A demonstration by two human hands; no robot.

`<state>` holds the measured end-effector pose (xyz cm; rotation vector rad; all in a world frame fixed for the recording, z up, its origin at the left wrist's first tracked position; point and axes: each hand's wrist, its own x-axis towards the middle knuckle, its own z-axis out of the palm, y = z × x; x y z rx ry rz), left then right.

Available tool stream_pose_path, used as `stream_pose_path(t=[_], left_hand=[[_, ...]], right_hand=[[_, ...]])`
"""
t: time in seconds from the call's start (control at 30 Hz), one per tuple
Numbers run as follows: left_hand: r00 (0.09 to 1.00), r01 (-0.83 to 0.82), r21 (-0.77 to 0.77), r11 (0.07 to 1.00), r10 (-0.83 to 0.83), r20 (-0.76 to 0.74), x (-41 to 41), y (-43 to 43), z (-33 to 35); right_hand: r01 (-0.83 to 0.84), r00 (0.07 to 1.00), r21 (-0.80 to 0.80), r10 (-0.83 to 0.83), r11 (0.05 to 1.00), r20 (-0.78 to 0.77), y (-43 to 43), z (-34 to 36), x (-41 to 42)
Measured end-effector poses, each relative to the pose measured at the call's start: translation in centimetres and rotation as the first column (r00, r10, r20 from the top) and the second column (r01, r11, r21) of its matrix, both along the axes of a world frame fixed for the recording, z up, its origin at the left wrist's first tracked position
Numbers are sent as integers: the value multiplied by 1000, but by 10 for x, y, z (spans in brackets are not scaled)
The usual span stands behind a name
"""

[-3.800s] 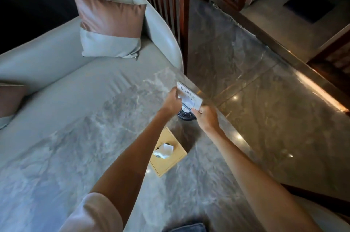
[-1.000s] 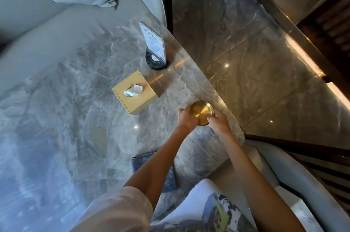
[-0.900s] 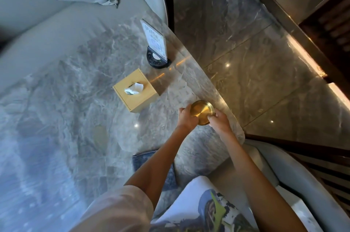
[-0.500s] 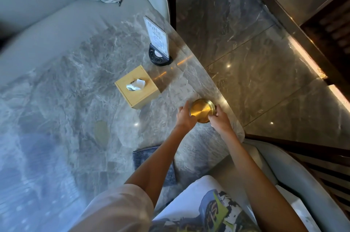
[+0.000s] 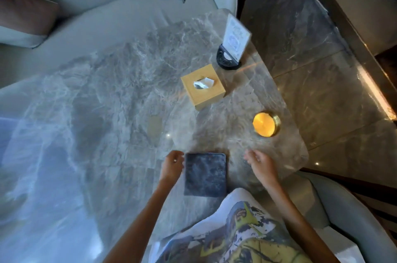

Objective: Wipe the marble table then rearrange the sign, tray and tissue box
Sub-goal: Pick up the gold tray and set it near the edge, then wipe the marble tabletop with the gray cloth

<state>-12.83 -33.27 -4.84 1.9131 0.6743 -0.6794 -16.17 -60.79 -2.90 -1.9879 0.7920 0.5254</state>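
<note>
A round gold tray (image 5: 266, 123) rests on the marble table (image 5: 107, 112) near its right edge, with nothing touching it. Beyond it stands a tan tissue box (image 5: 203, 86) with a tissue poking out, and further back a white sign (image 5: 235, 40) upright in a black round base. A folded dark grey cloth (image 5: 205, 174) lies flat at the near edge. My left hand (image 5: 173, 165) hovers at the cloth's left side, fingers curled and empty. My right hand (image 5: 258, 163) hangs to the cloth's right, fingers loosely apart and empty.
A pale grey sofa (image 5: 86, 15) with cushions wraps the table's far and left sides. A grey armchair (image 5: 343, 209) sits at the lower right. Polished stone floor (image 5: 322, 80) lies beyond the table's right edge.
Both hands have let go of the gold tray and drawn back toward me, either side of the cloth. The tray stays near the right edge.
</note>
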Motion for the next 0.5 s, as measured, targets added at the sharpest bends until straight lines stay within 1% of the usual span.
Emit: stream_pose_path(t=[0.07, 0.13, 0.2, 0.27, 0.33, 0.37, 0.43, 0.5], left_hand=[[998, -40, 48, 998, 42, -48, -26, 26, -9], [994, -33, 96, 995, 42, -96, -51, 46, -23], [987, -5, 103, 995, 22, -161, -65, 56, -34], [973, 14, 28, 1000, -7, -229, -72, 49, -37], [965, 29, -91, 995, -52, -258, -77, 35, -33], [965, 47, -111, 993, -74, -253, -79, 28, -30], [961, 92, -122, 988, -120, -251, -82, 19, -32], [959, 111, -83, 990, -128, -254, -81, 14, -31]], right_hand=[[-28, 998, 10, 29, 1000, -60, 31, -5, -12], [-39, 998, 34, 41, 999, -56, 62, -13, -25], [-74, 996, 38, 75, 997, -49, 91, -22, -41], [-128, 989, -25, 126, 991, -78, 115, -32, -54], [-199, 976, -147, 183, 969, -114, 131, -37, -61], [-204, 976, -189, 184, 961, -118, 138, -36, -62], [-176, 980, -219, 152, 960, -126, 148, -31, -60], [-163, 978, -223, 128, 961, -162, 153, -28, -57]])
